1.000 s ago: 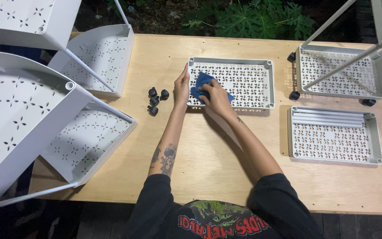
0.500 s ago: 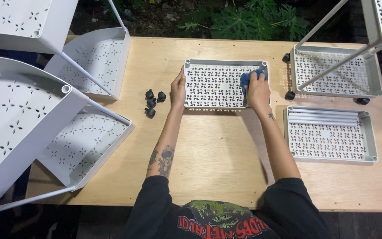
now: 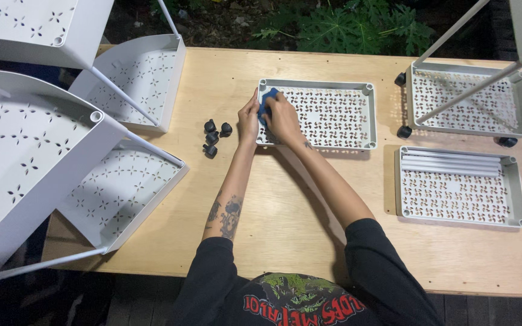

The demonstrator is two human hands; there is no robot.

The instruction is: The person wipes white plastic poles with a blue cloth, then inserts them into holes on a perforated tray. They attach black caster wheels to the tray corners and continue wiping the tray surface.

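At 12 o'clock on the worktop, right hand presses blue cloth onto perforated tray; left hand grips its rim. Wiping continues; completion indeterminate.

Outdoor garden worktable beside leafy plants, bare soil

A blue cloth shows beneath the fingers, on a white tray perforated with pinwheel cutouts; black casters lie left.
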